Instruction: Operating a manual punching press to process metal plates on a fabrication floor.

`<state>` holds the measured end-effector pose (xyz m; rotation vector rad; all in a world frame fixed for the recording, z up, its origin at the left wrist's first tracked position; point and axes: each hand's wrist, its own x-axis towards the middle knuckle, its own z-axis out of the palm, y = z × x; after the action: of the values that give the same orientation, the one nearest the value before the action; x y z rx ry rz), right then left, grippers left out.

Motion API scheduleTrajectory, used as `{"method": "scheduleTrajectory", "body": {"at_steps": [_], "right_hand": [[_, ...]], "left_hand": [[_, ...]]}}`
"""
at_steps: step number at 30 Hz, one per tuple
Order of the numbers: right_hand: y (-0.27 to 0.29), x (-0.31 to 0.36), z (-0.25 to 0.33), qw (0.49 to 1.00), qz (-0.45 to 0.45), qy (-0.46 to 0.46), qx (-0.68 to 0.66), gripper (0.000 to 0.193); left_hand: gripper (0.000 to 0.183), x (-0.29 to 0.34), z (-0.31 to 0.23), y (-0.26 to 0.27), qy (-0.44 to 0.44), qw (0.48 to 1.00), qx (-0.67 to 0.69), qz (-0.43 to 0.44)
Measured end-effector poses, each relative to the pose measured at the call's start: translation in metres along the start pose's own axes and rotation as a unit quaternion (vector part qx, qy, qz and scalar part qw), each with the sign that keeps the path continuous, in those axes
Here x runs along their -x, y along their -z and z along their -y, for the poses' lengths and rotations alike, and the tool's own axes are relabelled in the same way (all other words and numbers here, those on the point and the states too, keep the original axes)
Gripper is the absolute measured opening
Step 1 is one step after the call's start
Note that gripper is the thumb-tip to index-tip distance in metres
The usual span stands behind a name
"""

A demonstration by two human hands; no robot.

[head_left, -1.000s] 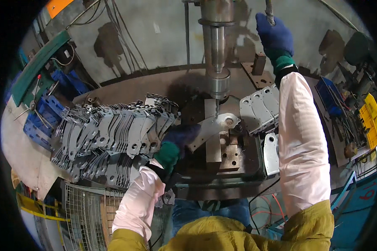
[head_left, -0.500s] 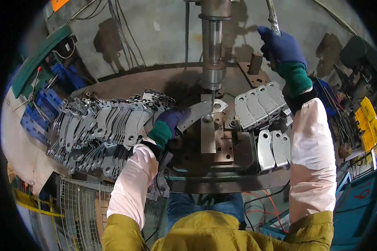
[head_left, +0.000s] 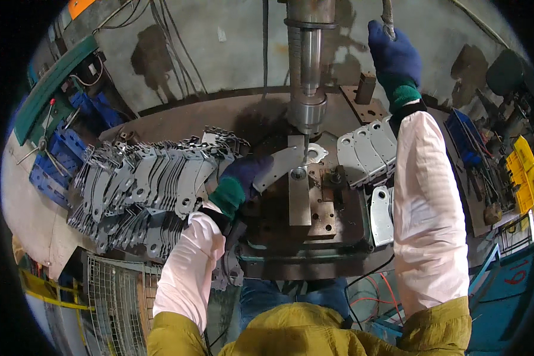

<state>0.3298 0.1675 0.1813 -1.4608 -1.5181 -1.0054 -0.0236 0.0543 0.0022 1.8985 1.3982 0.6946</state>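
Observation:
My left hand (head_left: 247, 175), in a dark blue glove with a green cuff, is closed on one end of a flat grey metal plate (head_left: 282, 165). The plate's other, ring-shaped end (head_left: 316, 153) lies on the fixture, beyond a pale steel bar (head_left: 299, 204). Over the plate stands the drill press chuck (head_left: 308, 113), its thin drill bit (head_left: 306, 148) down at the plate. Whether the bit is cutting I cannot tell. My right hand (head_left: 397, 57), gloved alike, is raised at the upper right and wrapped round the drill press lever (head_left: 388, 15).
Stacks of similar plates (head_left: 154, 184) crowd the table's left side. More plates (head_left: 365, 148) lie in rows right of the fixture, partly behind my right sleeve. A yellow bin (head_left: 523, 172) and a blue tray (head_left: 464, 139) stand far right. A wire basket (head_left: 115, 296) is below left.
My right hand and the lever have shifted slightly upward, and my right forearm has swung left over the plates there. My left hand keeps its hold on the plate under the drill.

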Motion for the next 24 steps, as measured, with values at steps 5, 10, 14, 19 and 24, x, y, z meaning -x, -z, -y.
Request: {"method": "scheduleTrajectory", "body": {"at_steps": [5,10,14,19,24], "right_hand": [[0.005,-0.008,0.027,0.971,0.027,-0.183,-0.153,0.030],[-0.016,-0.004,-0.008,0.995,-0.071,0.060,0.023,0.032],[-0.018,-0.009,0.009,0.995,-0.068,-0.006,-0.070,0.039],[-0.001,-0.015,0.028,0.946,-0.016,-0.229,-0.228,0.043],[-0.009,-0.016,0.023,0.948,-0.024,-0.218,-0.229,0.042]], "left_hand": [[0.043,0.004,0.028,-0.004,-0.225,0.964,-0.112,-0.093],[0.033,-0.017,0.055,-0.020,-0.348,0.915,-0.156,-0.133],[0.034,-0.005,0.051,-0.010,-0.315,0.926,-0.172,-0.116],[0.035,-0.009,0.044,-0.008,-0.253,0.945,-0.160,-0.128],[0.036,0.000,0.031,-0.022,-0.053,0.972,0.213,-0.088]]}}
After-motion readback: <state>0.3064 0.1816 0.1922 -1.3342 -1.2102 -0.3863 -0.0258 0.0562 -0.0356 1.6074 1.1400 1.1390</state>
